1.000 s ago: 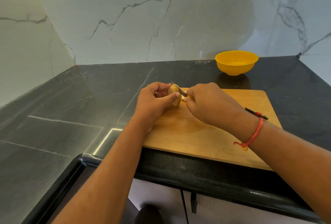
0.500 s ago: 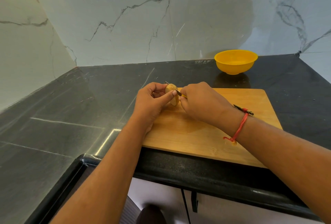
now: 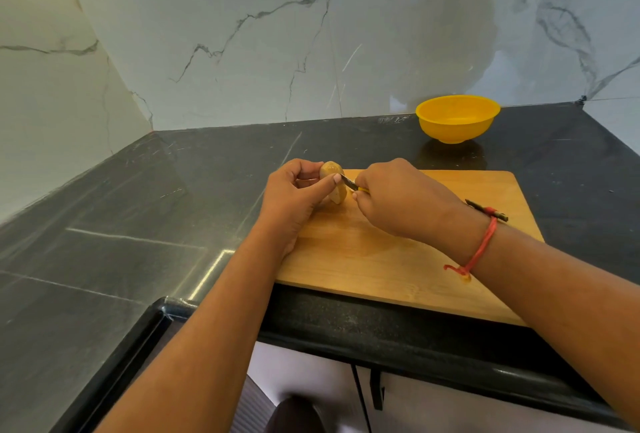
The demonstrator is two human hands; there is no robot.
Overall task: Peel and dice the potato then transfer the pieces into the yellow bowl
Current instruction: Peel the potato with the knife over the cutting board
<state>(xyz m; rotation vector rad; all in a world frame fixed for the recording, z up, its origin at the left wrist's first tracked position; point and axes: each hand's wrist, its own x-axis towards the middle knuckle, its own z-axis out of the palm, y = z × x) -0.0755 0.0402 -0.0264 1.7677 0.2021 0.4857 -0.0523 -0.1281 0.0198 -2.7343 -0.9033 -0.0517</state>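
Head view: the light wooden cutting board reaches the black stone desk's front edge. At its upper left corner, the left hand grips the small brown potato with its fingers. The right hand grips a mostly hidden yellow-handled blade touching it. The round yellow plastic bowl stands apart, upper right.

Your left hand grips a potato at the board's ten o'clock corner; your right hand holds a knife against it. Yellow bowl, one o'clock.
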